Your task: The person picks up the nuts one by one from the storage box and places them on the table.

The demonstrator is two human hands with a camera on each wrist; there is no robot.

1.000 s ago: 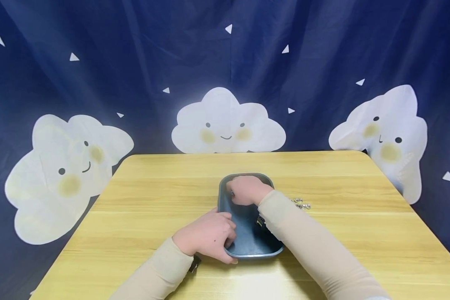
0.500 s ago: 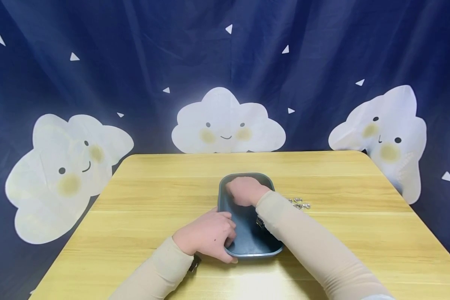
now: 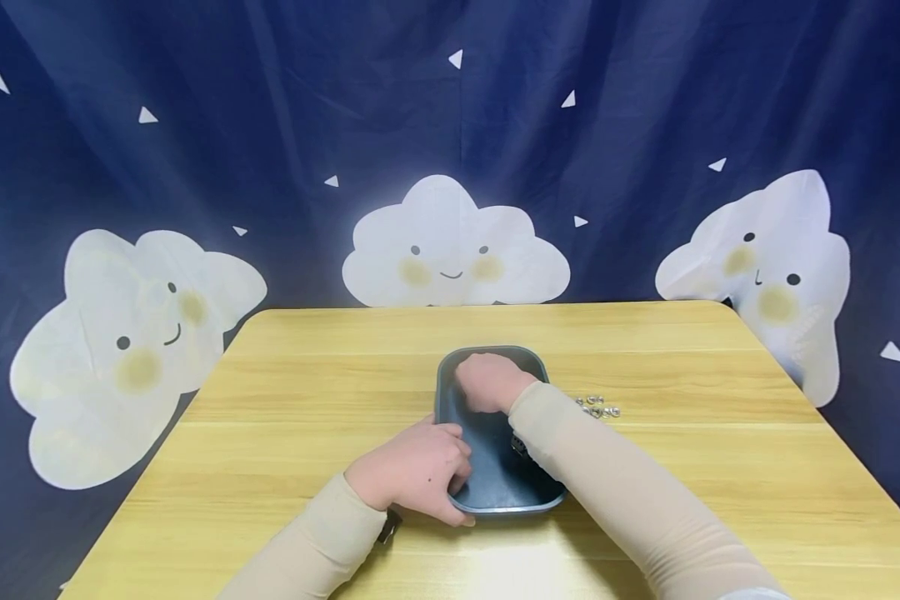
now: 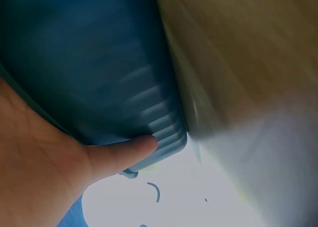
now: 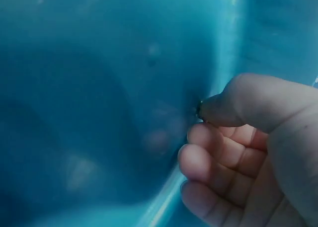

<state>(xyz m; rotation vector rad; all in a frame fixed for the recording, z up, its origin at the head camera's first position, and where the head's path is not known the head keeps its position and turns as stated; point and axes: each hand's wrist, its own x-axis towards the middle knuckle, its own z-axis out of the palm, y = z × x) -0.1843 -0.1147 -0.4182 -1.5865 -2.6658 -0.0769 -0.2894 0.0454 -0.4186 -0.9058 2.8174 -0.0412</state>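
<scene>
A dark blue plastic bin with rounded corners stands on the table. My left hand grips its near left rim, fingers over the inside and thumb along the outside. In the left wrist view the thumb lies on the ribbed outer wall. Down inside the far end of the bin is my right hand. The right wrist view shows its thumb and curled fingers pinching a small dark, shiny piece close to the bin's inner corner. Most of that piece is hidden by the fingertips.
Several small silvery metal pieces lie on the wooden table right of the bin, partly behind the right sleeve. A blue curtain with white clouds hangs behind the table's far edge.
My right hand has shifted slightly within the bin, and the shiny piece seen at its fingers a second ago is hidden in the head view now. The left hand and bin stay put.
</scene>
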